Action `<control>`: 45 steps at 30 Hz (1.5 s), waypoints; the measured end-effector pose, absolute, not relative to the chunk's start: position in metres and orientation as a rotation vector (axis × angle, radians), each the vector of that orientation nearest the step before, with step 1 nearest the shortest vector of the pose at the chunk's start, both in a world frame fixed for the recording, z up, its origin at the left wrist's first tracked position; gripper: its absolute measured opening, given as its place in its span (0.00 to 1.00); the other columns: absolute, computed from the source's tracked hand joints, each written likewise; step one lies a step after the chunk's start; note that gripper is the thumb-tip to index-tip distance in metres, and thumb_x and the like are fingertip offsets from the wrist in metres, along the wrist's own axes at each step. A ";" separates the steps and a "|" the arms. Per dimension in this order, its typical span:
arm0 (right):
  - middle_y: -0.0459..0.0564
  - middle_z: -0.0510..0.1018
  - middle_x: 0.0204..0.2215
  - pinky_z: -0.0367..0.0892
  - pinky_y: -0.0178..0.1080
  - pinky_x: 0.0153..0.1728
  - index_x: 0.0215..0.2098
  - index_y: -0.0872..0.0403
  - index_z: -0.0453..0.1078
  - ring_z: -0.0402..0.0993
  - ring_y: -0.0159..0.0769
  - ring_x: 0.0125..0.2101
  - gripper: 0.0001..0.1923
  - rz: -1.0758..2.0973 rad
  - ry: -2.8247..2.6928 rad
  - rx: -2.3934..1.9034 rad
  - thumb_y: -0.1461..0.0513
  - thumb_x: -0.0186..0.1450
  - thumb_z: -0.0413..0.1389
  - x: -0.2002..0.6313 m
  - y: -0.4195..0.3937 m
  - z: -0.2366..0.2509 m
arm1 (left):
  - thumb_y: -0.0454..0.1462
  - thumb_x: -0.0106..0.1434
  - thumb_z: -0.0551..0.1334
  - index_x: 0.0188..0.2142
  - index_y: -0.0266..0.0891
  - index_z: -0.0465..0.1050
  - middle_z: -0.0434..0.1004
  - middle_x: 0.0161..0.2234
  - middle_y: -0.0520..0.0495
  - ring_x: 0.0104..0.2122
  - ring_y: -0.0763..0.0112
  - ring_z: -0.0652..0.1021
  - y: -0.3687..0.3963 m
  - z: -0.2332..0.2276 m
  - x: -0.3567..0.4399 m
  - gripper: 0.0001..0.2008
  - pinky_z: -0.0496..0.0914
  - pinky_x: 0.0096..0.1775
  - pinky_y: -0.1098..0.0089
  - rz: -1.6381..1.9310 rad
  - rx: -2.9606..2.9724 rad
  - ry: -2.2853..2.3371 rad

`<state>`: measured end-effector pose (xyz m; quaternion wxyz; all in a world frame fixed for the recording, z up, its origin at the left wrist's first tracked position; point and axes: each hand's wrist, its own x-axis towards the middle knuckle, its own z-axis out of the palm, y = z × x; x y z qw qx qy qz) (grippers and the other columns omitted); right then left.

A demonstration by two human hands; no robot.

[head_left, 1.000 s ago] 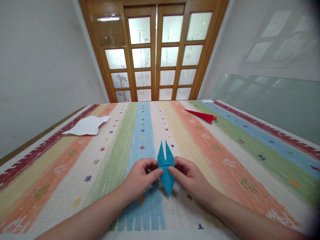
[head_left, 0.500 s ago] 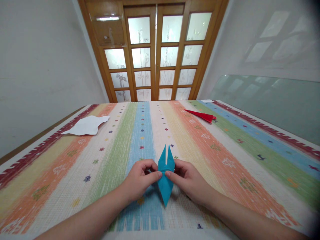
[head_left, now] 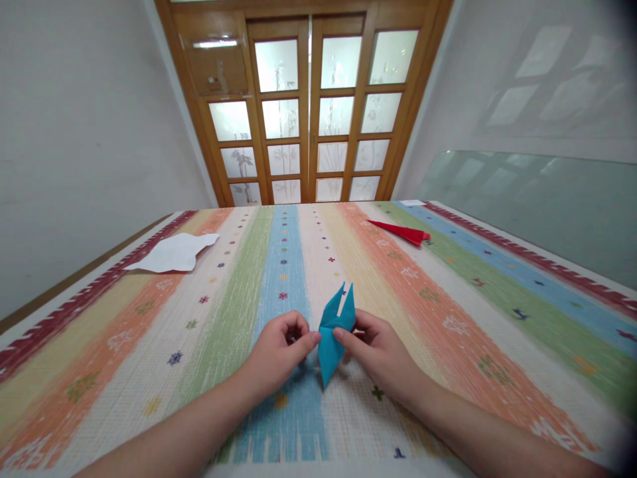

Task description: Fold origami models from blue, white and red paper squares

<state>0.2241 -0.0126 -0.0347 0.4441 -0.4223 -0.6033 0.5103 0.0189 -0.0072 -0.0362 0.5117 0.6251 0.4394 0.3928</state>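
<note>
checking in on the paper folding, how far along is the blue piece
Already done: the blue folded paper has many creases in, with two narrow points at the top and one point at the bottom. In hand: the left hand and right hand pinch it at the middle, above the striped tablecloth. Left: probably the last shaping folds, though how many cannot be told. A red folded paper and a white sheet lie farther off.

Free room and obstacles on the striped worktop (head_left: 448, 312). Open cloth lies on every side of the left hand (head_left: 279, 355) and right hand (head_left: 381, 352), which meet at the blue folded paper (head_left: 332, 338). A white paper sheet (head_left: 174, 253) lies far left, a red folded paper (head_left: 403, 232) far right; both are well apart from the hands. A glass panel (head_left: 537, 199), apparently upright, bounds the right edge.
</note>
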 end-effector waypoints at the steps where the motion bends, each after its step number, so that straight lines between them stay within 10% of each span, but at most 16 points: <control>1: 0.50 0.77 0.32 0.68 0.39 0.32 0.36 0.55 0.74 0.72 0.36 0.31 0.13 1.231 -1.494 -1.053 0.52 0.65 0.61 0.225 -0.012 -0.035 | 0.47 0.63 0.65 0.28 0.39 0.66 0.66 0.22 0.54 0.24 0.73 0.68 -0.008 -0.036 0.019 0.16 0.61 0.28 0.71 0.921 1.516 1.055; 21: 0.49 0.80 0.36 0.70 0.42 0.41 0.41 0.50 0.76 0.76 0.40 0.39 0.08 1.185 -1.581 -0.967 0.56 0.66 0.61 0.223 -0.012 -0.037 | 0.46 0.65 0.61 0.30 0.37 0.74 0.70 0.24 0.51 0.25 0.71 0.70 -0.010 -0.031 0.023 0.15 0.62 0.29 0.70 0.807 1.604 1.076; 45: 0.43 0.66 0.24 0.57 0.31 0.25 0.37 0.55 0.76 0.57 0.28 0.23 0.22 1.848 -1.657 -0.746 0.44 0.62 0.62 0.225 -0.021 -0.025 | 0.45 0.59 0.70 0.42 0.37 0.77 0.75 0.28 0.50 0.28 0.72 0.75 -0.009 -0.017 0.015 0.16 0.68 0.29 0.73 0.986 1.227 0.763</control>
